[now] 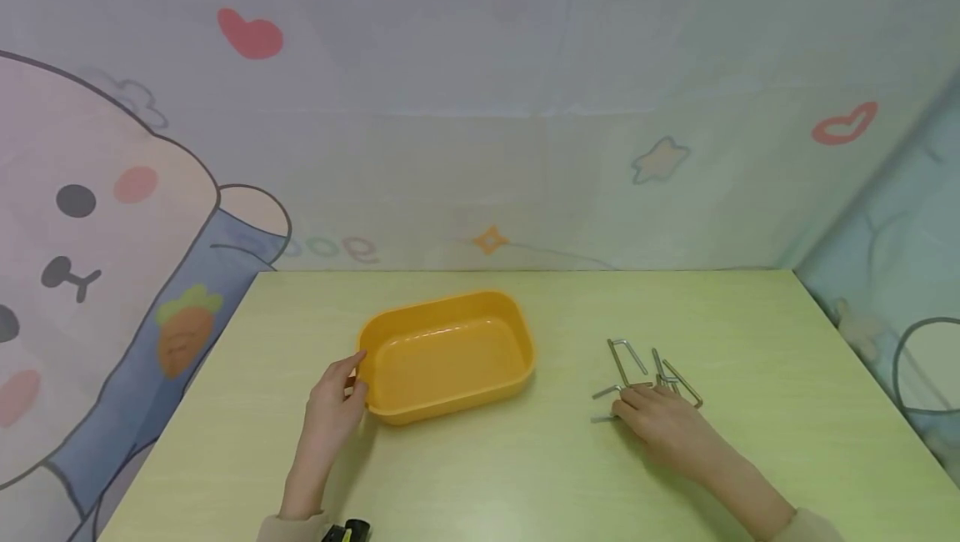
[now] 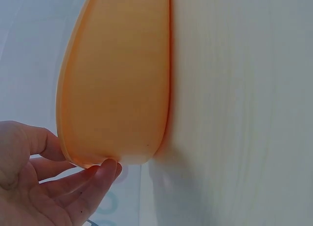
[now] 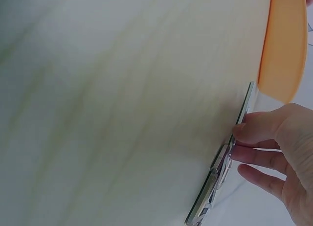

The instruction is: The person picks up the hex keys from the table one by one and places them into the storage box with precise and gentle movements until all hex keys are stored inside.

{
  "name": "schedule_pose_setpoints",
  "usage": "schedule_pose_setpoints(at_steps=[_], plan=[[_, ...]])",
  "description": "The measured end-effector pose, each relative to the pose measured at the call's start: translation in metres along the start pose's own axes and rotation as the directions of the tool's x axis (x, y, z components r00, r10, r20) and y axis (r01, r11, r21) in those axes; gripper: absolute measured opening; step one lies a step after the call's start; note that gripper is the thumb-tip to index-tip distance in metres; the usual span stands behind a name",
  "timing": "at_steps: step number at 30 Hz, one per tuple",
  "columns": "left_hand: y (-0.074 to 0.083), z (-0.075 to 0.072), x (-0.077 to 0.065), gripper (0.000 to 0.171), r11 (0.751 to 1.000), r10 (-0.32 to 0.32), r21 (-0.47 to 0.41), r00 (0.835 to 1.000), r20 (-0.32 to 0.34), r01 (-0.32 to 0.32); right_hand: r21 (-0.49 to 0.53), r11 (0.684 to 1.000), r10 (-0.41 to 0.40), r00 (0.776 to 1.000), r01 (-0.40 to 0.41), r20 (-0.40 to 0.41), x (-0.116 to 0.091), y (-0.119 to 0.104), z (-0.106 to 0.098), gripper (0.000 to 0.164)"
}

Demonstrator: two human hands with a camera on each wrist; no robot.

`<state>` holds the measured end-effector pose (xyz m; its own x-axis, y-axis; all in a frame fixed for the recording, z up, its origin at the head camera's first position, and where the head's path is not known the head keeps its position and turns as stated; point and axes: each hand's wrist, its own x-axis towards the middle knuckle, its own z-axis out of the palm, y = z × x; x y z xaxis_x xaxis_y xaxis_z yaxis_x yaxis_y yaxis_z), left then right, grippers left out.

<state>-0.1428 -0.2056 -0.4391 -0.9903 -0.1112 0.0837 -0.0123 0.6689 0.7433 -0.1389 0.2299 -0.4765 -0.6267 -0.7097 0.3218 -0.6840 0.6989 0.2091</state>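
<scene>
A yellow-orange plastic tray (image 1: 450, 404) sits on the table, left of centre. At its left end my left hand (image 1: 337, 396) holds the rim; in the left wrist view the thumb and fingers (image 2: 73, 206) come around the tray's end wall (image 2: 117, 89). To the right, several L-shaped metal hex keys (image 1: 683, 382) lie loosely together, some overlapping. Over their near side is my right hand (image 1: 663, 429), hiding part of them. The right wrist view has its thumb and fingertips pinching a hex key (image 3: 246, 101) low at the tabletop.
The pale wooden table (image 1: 555, 475) ends at a printed cloth backdrop (image 1: 480, 150) at the back, with more cloth along the right side. A dark device (image 1: 352, 530) shows beside the left sleeve at the bottom edge.
</scene>
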Motion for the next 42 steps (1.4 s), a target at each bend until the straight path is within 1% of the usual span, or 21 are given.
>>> schedule_pose_setpoints(at_steps=[4,10,17,24,32,36,42], plan=[[-0.0012,-0.0001,-0.0001,0.046,1.000,0.003,0.000,1.000,-0.002,-0.003,-0.016,1.000,-0.021,1.000,0.021,-0.019,0.0013,0.0003,0.0018,0.025],[-0.0028,0.0001,-0.0005,0.046,1.000,-0.005,-0.005,1.000,0.006,0.005,-0.021,0.999,-0.042,0.999,0.042,-0.014,0.0025,0.0006,0.0038,0.025],[-0.0020,0.0012,0.0014,0.046,1.000,0.002,-0.009,1.000,0.000,-0.002,-0.038,0.998,-0.060,0.997,0.058,-0.046,0.0057,0.0034,0.0059,0.024],[-0.0039,0.0013,0.0010,0.047,1.000,0.005,-0.005,1.000,-0.004,-0.005,-0.033,0.998,-0.062,0.998,0.061,-0.028,0.0076,0.0025,0.0064,0.024],[-0.0039,0.0009,0.0008,0.046,1.000,0.002,-0.007,1.000,0.002,-0.002,-0.029,0.998,-0.054,0.998,0.054,-0.024,0.0070,0.0022,0.0083,0.012],[-0.0043,0.0008,0.0008,0.046,1.000,0.000,-0.008,1.000,0.003,0.000,-0.029,0.998,-0.055,0.998,0.055,-0.019,0.0069,0.0022,0.0084,0.009],[-0.0039,0.0009,0.0015,0.046,1.000,-0.001,-0.014,1.000,-0.002,0.001,-0.034,0.998,-0.062,0.997,0.061,-0.040,0.0070,0.0026,0.0086,0.016]])
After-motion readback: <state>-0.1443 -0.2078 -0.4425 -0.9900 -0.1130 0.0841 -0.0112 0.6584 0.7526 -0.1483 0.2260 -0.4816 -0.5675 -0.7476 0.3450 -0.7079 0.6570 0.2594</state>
